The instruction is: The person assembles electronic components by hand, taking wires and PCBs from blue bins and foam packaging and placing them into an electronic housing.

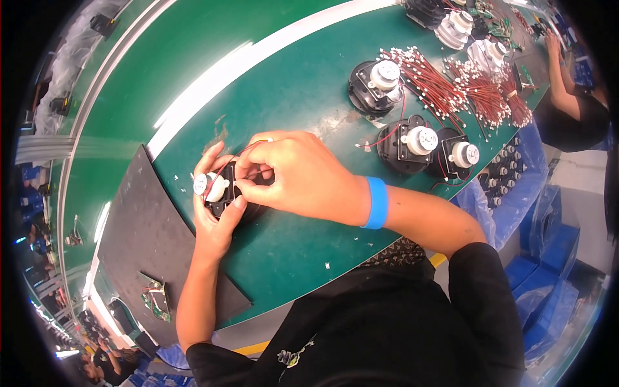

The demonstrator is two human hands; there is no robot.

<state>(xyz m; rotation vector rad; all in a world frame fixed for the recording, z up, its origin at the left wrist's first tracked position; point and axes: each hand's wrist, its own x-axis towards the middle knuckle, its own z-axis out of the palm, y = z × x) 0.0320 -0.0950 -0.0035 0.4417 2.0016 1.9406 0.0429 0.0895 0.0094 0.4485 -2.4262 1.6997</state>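
Observation:
My left hand (214,233) is wrapped round a black housing with a white motor unit (218,188) on it, at the left of the green table. A silver disc shows on the motor's end. Close against it from the right, my right hand (298,173), with a blue band on its wrist, has thumb and fingers pinched on a thin red wire (256,144). The wire runs over the motor and past my fingers. Its end is hidden by the fingertips, so I cannot tell whether it is plugged in.
Similar motor units (412,143) stand to the right. Behind them lie bundles of red wires with white connectors (429,80). A black mat (145,238) with a small green circuit board (155,298) is at the left. Another person's arm (560,87) is at the far right.

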